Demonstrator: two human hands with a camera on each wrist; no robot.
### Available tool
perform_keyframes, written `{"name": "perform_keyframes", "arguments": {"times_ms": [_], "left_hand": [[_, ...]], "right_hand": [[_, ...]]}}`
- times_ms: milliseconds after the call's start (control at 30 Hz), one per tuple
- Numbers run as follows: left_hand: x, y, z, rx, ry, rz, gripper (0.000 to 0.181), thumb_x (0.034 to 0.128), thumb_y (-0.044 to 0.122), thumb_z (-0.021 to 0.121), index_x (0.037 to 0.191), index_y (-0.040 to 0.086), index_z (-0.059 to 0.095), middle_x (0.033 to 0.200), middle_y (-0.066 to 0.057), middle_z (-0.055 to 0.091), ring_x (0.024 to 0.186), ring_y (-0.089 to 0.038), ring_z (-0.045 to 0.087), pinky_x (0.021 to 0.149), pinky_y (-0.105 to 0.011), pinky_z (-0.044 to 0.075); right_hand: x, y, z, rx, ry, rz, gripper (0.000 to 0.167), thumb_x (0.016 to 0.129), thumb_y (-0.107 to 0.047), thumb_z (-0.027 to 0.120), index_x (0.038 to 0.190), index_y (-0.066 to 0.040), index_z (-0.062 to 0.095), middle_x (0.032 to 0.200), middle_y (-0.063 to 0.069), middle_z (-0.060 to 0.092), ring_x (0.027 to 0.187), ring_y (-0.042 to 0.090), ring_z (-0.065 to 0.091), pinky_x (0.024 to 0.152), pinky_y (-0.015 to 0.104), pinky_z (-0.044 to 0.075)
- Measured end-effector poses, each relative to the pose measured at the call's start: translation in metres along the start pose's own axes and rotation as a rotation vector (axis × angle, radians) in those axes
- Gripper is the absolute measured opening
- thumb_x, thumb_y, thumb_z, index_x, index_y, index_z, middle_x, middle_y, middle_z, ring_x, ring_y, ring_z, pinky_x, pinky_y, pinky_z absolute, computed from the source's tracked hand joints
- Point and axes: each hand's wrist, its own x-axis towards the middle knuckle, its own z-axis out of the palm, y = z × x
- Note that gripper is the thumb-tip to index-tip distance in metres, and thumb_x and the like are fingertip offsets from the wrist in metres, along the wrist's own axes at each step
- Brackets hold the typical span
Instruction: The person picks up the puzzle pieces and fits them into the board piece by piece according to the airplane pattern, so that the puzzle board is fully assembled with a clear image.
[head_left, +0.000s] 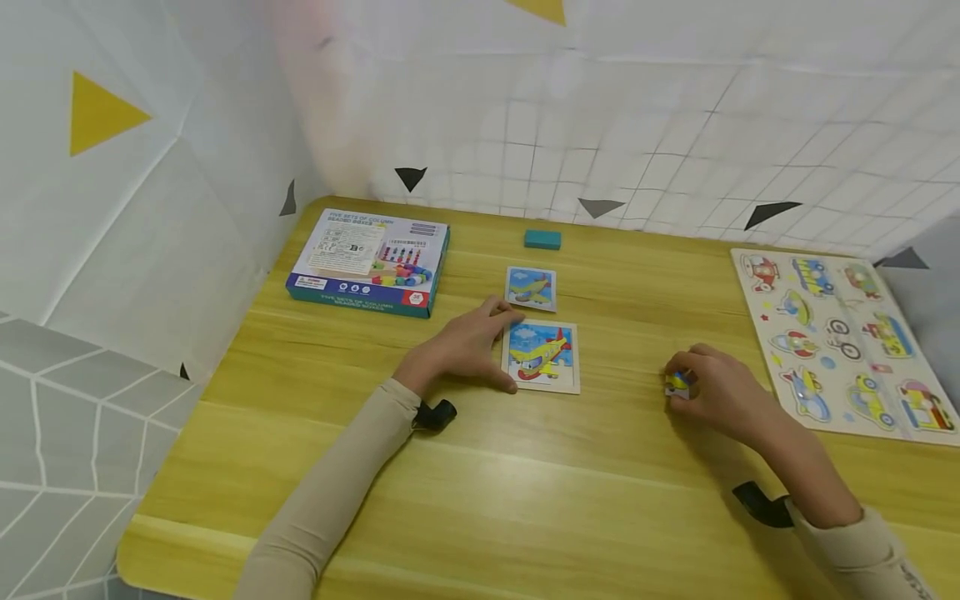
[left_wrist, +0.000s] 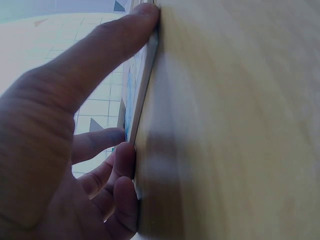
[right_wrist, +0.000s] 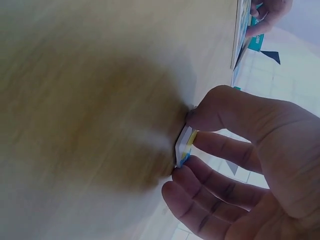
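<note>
A small framed jigsaw puzzle with a yellow airplane on blue lies flat on the table. My left hand holds it by its left side, thumb at the near corner and fingertips at the far corner; the left wrist view shows the thumb along the board's edge. Off to the right, my right hand pinches a small yellow and blue puzzle piece between thumb and fingers, low over the table. In the right wrist view the piece is tilted, one edge at the tabletop.
A picture card with an airplane lies just beyond the puzzle, and a teal block behind it. At the back left is a beaded-toy box. A wooden vehicle peg board lies at the right.
</note>
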Motion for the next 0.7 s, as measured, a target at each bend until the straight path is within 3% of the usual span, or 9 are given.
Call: {"name": "perform_keyframes", "arguments": {"times_ms": [700], "left_hand": [[0.000,0.001,-0.002,0.009,-0.013,-0.007,0.110,0.0648,0.061,0.086,0.155,0.022,0.037,0.146,0.001,0.033,0.118,-0.017,0.045,0.101,-0.039,0.042]], "right_hand": [[0.008,-0.020,-0.003,-0.009,0.036,-0.041,0.030,0.074,-0.015,0.086,0.099,-0.006,0.072,0.094,0.008,0.061,0.082,0.027,0.064,0.067,0.046,0.051]]}}
